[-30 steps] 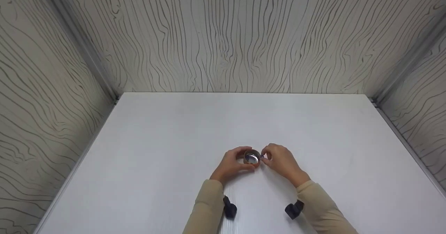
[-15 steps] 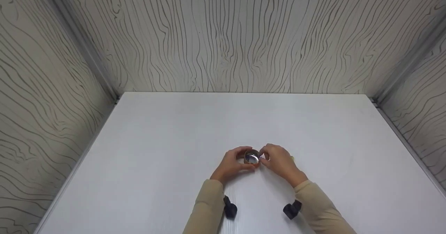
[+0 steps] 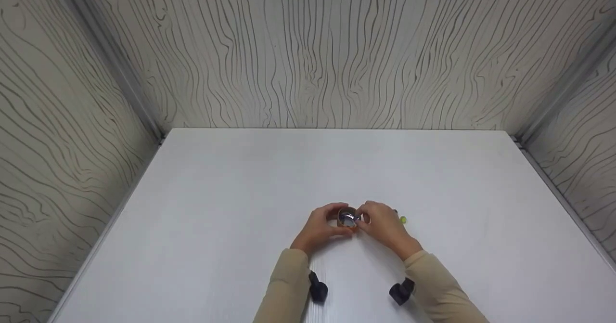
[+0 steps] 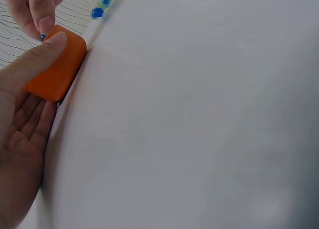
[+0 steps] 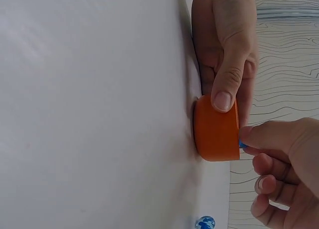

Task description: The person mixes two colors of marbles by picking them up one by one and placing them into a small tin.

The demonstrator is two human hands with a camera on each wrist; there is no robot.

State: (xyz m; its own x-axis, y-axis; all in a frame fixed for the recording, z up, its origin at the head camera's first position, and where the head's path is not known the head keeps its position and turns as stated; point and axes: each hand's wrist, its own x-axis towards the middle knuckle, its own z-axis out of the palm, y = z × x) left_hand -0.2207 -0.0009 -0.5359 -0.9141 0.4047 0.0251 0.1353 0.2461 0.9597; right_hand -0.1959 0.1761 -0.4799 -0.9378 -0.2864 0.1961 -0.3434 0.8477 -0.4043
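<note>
A small orange cup (image 5: 217,132) with a shiny metal inside stands upright on the white table. My left hand (image 3: 316,225) grips it from the left, thumb across the near wall and fingers round the far side. My right hand (image 3: 385,223) is at the cup's right rim. Thumb and forefinger there pinch a blue marble (image 5: 242,144), mostly hidden by the fingertips, while the other fingers curl loosely. What lies at the bottom of the cup (image 3: 347,210) is too small to make out in the head view.
Several blue and green glass marbles lie on the table past the right hand, among them a blue marble (image 4: 97,12) and a green marble (image 3: 403,220). Wood-patterned panels (image 3: 308,53) rise behind the table and at both sides.
My right hand has moved a little left, bringing its pinched marble over the cup's rim. Loose marbles behind that hand have come into sight. The left hand and cup have stayed put.
</note>
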